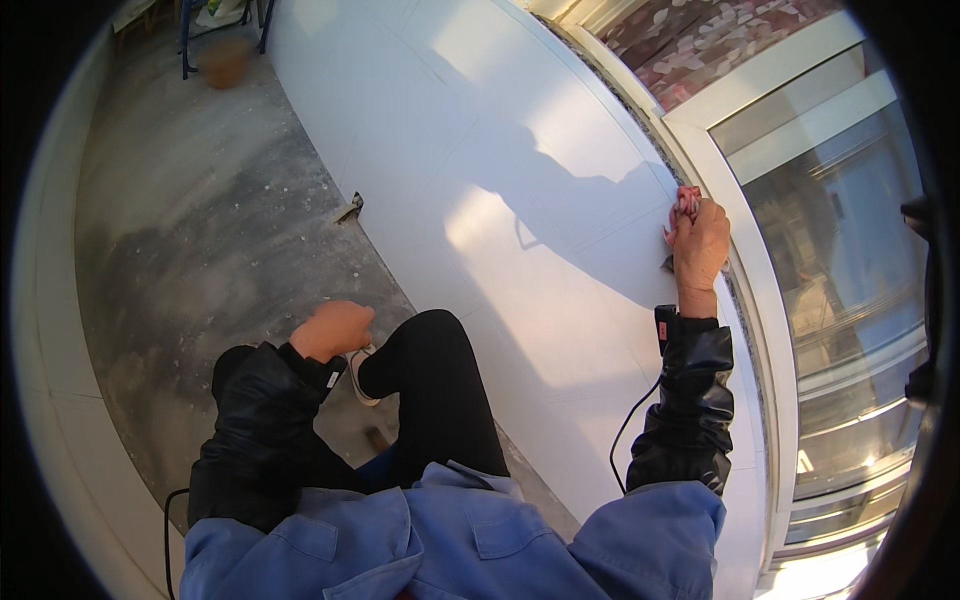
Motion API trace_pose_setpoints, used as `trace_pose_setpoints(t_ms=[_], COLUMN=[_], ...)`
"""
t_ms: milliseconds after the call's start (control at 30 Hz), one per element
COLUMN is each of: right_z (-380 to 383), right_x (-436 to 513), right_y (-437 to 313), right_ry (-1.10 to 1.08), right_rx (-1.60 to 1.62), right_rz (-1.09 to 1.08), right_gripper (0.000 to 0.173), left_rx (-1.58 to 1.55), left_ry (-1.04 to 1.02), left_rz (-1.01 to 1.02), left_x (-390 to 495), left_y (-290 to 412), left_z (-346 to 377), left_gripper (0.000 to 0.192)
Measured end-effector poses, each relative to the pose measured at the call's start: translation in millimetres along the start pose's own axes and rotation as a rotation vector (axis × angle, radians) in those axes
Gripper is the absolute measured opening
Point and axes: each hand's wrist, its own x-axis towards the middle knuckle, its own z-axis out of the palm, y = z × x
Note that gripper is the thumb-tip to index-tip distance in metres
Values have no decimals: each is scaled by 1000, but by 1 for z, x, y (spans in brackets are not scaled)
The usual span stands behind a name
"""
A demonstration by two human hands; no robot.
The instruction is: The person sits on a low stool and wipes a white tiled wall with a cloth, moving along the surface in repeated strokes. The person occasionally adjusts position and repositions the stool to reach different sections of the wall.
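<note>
My right hand (701, 244) is closed around a crumpled pink cloth (686, 202). It presses the cloth at the joint between the white wall panel (570, 247) and the speckled stone strip under the window frame. Over my bent leg, my left hand (334, 328) hangs above the grey floor, its fingers curled. Nothing shows in it, though its palm side is hidden. Each wrist carries a small black device with a cable.
The white-framed window (757, 225) runs along the right. A small piece of debris (349, 208) lies where the grey floor (202, 210) meets the panel. At the upper left stand a brown bucket-like object (226, 63) and a blue metal-legged stand (184, 41).
</note>
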Motion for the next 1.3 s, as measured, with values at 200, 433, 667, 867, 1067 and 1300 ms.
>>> trace_pose_setpoints(t_ms=[200,433,667,867,1067,1300], right_z=[95,198,242,218,156,79], right_x=[104,230,278,241,190,101], right_y=[-74,-172,-205,-180,-134,-74], right_ry=[4,-51,-68,40,-150,-49], right_rx=[-44,3,146,227,271,317], right_rz=[-66,-91,-103,-210,-98,-64], right_gripper=[18,22,27,18,19,18], left_rx=[-8,-108,-105,-42,7,73], left_ry=[42,46,66,117,46,52], left_rz=[16,-41,-141,-166,-246,-363], left_x=[-2,-20,-27,-38,-57,-70], left_y=[4,-10,-37,-53,-64,-59], left_z=[-2,-10,-11,-12,7,51], left_gripper=[21,18,16,15,26,28])
